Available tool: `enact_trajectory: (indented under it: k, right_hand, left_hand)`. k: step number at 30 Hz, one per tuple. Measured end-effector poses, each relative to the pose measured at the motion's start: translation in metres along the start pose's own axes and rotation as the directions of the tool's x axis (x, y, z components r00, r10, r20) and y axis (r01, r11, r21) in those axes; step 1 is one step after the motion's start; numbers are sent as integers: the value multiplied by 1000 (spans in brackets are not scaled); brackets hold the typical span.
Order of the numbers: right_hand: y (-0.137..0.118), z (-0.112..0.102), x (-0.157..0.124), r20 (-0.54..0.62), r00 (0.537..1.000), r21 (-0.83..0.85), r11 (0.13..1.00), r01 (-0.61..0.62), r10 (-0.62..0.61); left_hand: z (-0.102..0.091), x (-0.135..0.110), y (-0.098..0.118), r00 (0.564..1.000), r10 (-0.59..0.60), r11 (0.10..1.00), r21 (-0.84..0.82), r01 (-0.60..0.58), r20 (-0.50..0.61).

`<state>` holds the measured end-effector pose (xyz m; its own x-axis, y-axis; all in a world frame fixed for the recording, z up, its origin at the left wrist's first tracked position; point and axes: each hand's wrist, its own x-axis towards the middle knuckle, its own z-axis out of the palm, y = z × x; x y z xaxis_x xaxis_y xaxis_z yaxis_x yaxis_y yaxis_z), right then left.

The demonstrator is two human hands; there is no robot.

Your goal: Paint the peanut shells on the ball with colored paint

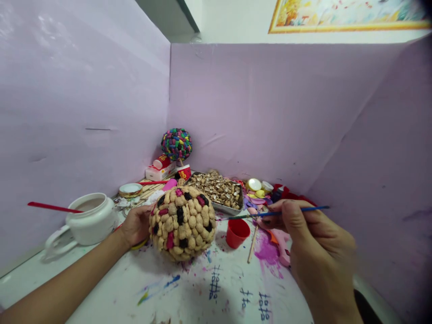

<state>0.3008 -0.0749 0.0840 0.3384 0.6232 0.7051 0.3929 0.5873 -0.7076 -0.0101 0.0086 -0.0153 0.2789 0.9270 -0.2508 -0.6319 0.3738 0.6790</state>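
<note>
My left hand [137, 225] grips the left side of a ball covered in peanut shells [182, 223], some painted black and pink, and holds it just above the white table [189, 292]. My right hand [310, 243] pinches a thin blue paintbrush [280, 212]. The brush points left, its tip close to the ball's right side and above a small red cup [237, 232].
A metal tray of peanut shells [219, 190] lies behind the ball. A finished multicoloured ball [176, 144] stands at the back corner. A white jar with a red stick [89, 218] is at the left. Paint lids and pots [258, 186] sit right of the tray. Purple walls enclose the table.
</note>
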Motion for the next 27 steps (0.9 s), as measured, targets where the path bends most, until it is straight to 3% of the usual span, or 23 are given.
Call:
enact_trajectory:
  k: [7,14,21,27]
  right_hand:
    - [3,6,-4,15,1000,46,999,-4,4]
    - [4,8,-7,-42,995,93,992,-88,92]
    - [0,12,-13,55,997,101,994,39,-45]
    - [1,13,-19,47,993,37,994,104,-106]
  left_hand:
    - [-6,6,-1,998,-20,1000,1,20,64]
    - [-6,7,-3,999,-35,999,28,34,23]
    - [-2,6,-4,999,-44,998,34,44,-18]
    - [-2,6,-4,998,-62,998,25,62,-13]
